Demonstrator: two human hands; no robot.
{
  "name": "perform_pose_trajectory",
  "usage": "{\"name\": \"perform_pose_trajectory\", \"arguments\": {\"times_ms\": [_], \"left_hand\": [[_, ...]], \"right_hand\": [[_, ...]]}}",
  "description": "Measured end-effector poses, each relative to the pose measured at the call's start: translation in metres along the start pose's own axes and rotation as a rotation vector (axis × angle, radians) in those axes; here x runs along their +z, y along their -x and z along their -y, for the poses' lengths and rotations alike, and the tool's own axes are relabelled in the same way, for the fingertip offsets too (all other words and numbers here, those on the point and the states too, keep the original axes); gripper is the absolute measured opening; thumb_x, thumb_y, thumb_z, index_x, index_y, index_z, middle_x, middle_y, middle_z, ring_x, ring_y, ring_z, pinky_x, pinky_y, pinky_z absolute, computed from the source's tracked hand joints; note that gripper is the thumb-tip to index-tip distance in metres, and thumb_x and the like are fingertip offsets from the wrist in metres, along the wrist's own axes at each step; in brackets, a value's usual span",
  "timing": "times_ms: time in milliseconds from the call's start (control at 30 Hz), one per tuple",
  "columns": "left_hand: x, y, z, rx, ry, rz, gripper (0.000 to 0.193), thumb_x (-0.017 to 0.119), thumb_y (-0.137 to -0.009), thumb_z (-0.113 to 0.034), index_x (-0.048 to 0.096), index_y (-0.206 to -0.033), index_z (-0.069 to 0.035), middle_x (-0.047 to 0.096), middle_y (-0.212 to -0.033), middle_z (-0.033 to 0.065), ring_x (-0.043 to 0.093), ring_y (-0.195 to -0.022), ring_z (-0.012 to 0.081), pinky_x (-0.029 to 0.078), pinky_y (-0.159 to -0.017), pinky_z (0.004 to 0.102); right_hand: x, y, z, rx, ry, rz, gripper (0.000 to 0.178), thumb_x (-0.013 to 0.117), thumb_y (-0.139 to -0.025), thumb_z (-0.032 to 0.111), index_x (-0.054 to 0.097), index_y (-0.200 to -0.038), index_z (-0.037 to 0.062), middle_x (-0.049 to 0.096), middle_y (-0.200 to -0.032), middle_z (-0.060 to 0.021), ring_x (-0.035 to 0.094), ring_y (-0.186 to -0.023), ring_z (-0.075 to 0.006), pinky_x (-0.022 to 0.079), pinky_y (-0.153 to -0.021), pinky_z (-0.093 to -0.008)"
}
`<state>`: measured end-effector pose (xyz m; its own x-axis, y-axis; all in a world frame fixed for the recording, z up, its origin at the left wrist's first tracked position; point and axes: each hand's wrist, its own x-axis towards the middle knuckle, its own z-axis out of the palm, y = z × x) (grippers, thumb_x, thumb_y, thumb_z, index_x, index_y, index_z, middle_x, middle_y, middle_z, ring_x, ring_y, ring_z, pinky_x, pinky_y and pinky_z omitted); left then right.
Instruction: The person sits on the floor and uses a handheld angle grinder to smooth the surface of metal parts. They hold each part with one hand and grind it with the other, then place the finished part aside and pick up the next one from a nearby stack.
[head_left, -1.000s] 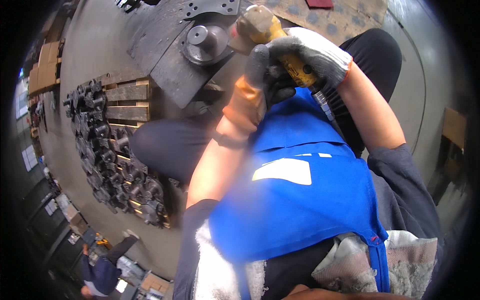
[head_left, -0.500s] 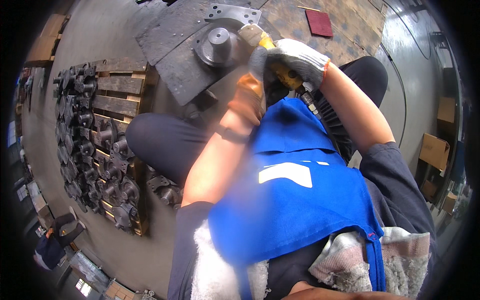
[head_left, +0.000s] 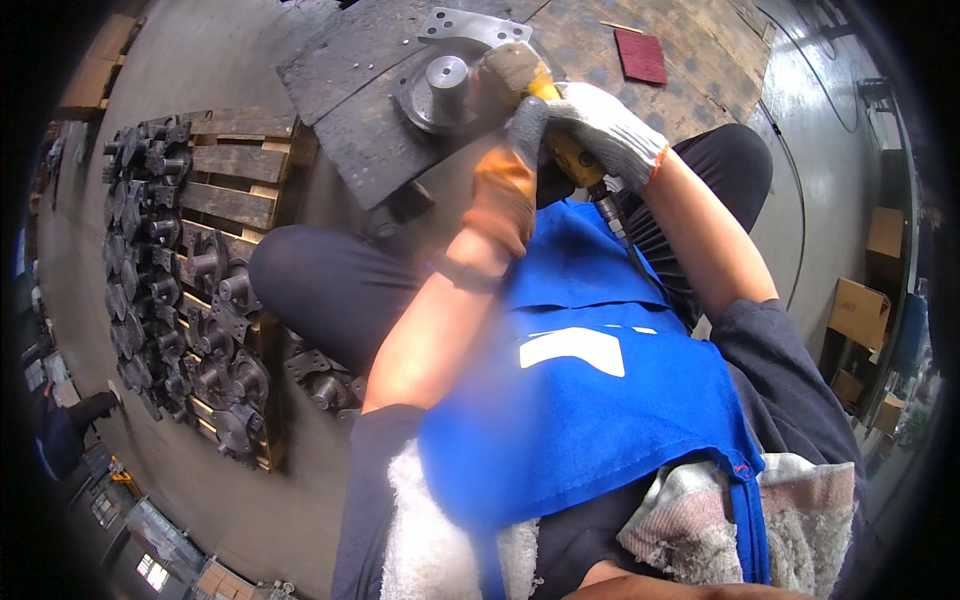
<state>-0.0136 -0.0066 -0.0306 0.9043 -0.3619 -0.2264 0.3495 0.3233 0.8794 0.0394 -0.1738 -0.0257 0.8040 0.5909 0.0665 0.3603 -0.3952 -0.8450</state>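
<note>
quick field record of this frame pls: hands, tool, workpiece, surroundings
left hand: left hand in an orange glove, blurred, on the tool's front
right hand: right hand in a white knit glove, grips the yellow power tool
tool head: pad at the round metal part; contact unclear
workpiece support: dark board, with a grey plate
left of person: wooden pallet with similar metal parts
beyond: red pad
clothing: blue apron
</note>
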Motion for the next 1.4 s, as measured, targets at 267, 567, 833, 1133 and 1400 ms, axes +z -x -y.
{"name": "perform_pose_trajectory", "arguments": {"times_ms": [267,567,833,1133,1400], "left_hand": [[0.002,-0.04,0.062,0.501,0.161,0.246,0.04,0.057,-0.091,-0.039,0.062,-0.114,-0.007,0.064,-0.105,0.0089,0.063,-0.095,0.0176,0.05,-0.088,0.0279],[-0.003,-0.028,0.05,0.32,-0.153,-0.034,0.039,0.055,-0.092,-0.038,0.061,-0.116,-0.009,0.065,-0.105,0.0069,0.063,-0.094,0.0181,0.05,-0.087,0.028],[-0.009,-0.016,0.035,0.151,-0.606,-0.183,0.036,0.052,-0.094,-0.034,0.059,-0.119,-0.009,0.065,-0.107,0.0053,0.063,-0.095,0.0182,0.05,-0.086,0.0282],[-0.019,-0.039,0.1,0.317,-0.963,-0.201,0.03,0.041,-0.1,-0.021,0.055,-0.124,-0.012,0.065,-0.114,0.0114,0.063,-0.101,0.0243,0.05,-0.084,0.0337],[0.006,0.033,-0.017,0.036,-1.455,-0.083,0.03,0.043,-0.097,-0.016,0.055,-0.124,-0.014,0.066,-0.109,0.011,0.065,-0.097,0.0263,0.051,-0.083,0.0344]], "right_hand": [[-0.019,-0.006,-0.025,-0.089,0.267,0.225,0.029,0.064,-0.088,0.029,0.064,-0.1,0.0029,0.064,-0.087,-0.0019,0.058,-0.077,-0.0079,0.049,-0.068,-0.025],[-0.012,0.001,-0.018,0.445,-0.209,0.094,0.031,0.062,-0.09,0.029,0.062,-0.108,0.0031,0.065,-0.096,-0.0036,0.06,-0.084,-0.0091,0.051,-0.074,-0.0257],[-0.004,-0.005,-0.031,0.246,0.187,0.23,0.035,0.063,-0.089,0.031,0.061,-0.107,0.0021,0.064,-0.098,-0.0036,0.06,-0.084,-0.0096,0.051,-0.074,-0.0256],[0.003,0.003,-0.043,0.069,0.024,0.205,0.034,0.062,-0.091,0.027,0.059,-0.113,0.0015,0.064,-0.099,-0.0034,0.061,-0.087,-0.0104,0.051,-0.077,-0.0248],[0.017,0.005,0.051,0.586,-0.403,-0.002,0.032,0.061,-0.09,0.024,0.059,-0.113,0.0017,0.064,-0.099,-0.0049,0.061,-0.088,-0.0111,0.052,-0.077,-0.026]]}}
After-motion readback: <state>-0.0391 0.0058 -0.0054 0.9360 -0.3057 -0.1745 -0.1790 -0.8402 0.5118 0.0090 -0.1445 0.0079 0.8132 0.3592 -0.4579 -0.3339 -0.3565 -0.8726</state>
